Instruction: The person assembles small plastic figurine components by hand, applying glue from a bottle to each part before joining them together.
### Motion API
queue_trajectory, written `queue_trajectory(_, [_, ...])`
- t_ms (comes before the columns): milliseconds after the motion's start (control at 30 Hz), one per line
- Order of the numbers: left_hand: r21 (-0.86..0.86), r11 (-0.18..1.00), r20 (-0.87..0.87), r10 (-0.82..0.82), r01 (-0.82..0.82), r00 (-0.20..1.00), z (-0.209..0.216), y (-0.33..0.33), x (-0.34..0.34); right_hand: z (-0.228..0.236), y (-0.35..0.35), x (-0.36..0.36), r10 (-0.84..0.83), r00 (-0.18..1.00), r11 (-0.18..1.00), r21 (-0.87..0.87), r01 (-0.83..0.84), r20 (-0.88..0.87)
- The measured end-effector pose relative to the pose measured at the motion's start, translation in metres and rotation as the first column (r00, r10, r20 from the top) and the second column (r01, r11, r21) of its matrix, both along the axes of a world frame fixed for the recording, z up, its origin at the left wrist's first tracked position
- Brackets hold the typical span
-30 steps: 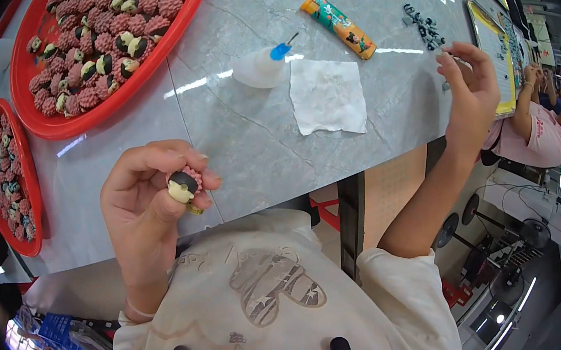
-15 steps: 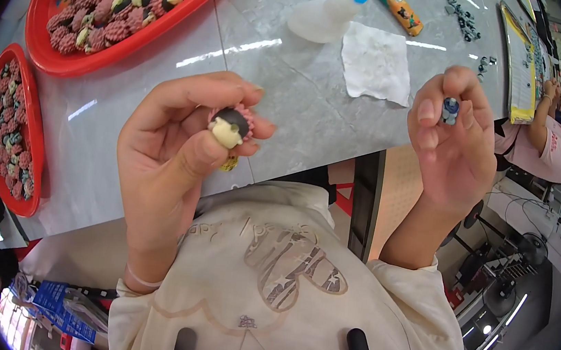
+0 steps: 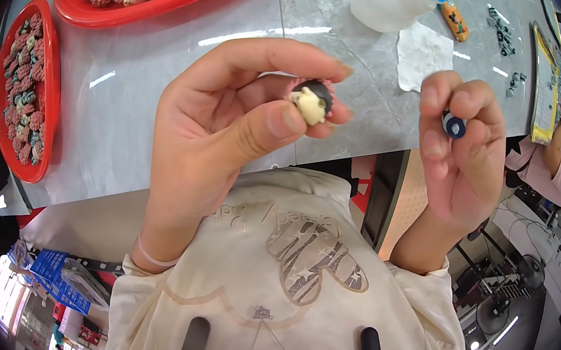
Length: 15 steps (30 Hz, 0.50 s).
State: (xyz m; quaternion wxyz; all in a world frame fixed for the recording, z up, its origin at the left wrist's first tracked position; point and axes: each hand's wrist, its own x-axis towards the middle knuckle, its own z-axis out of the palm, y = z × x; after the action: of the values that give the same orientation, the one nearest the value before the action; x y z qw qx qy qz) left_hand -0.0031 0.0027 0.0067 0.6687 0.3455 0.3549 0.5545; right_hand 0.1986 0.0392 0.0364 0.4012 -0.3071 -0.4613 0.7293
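1. The left hand (image 3: pixel 223 134) is raised over the grey table (image 3: pixel 165 93), thumb and fingertips pinched around a small toy piece (image 3: pixel 311 100), cream at the front with a dark cap and a pink knobbly edge behind.
2. That piece sits at the fingertips, above the table's near edge, held well clear of the surface.
3. The right hand (image 3: pixel 459 154) is up alongside, fingers curled in and pressed together, nipping a tiny blue-and-white part (image 3: pixel 453 125) between the thumb and the fingers.
4. The two hands are near each other but apart; the held pieces do not touch.
5. At far left a small red tray (image 3: pixel 3 74) holds pink and dark pieces of the same sort; a larger red tray (image 3: pixel 105 15) with more lies at the top.
6. Behind the right hand, a white cloth (image 3: pixel 422 53) lies flat on the table, a pale translucent bottle (image 3: pixel 389 8) just beyond it.
7. At the right rim another person in pink (image 3: pixel 560 176) sits at the table.
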Motion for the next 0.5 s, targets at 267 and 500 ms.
queue_trajectory(267, [-0.039,0.999,0.018,0.009,-0.008,1.000,0.001,0.001,0.003,0.000,-0.003,-0.026,-0.131,0.979,0.943,0.324,0.074,0.156])
queue_trajectory(500, [-0.084,0.996,0.054,0.041,-0.036,0.998,0.000,-0.002,0.002,0.002,-0.005,-0.040,-0.218,0.926,0.746,0.665,-0.047,0.309])
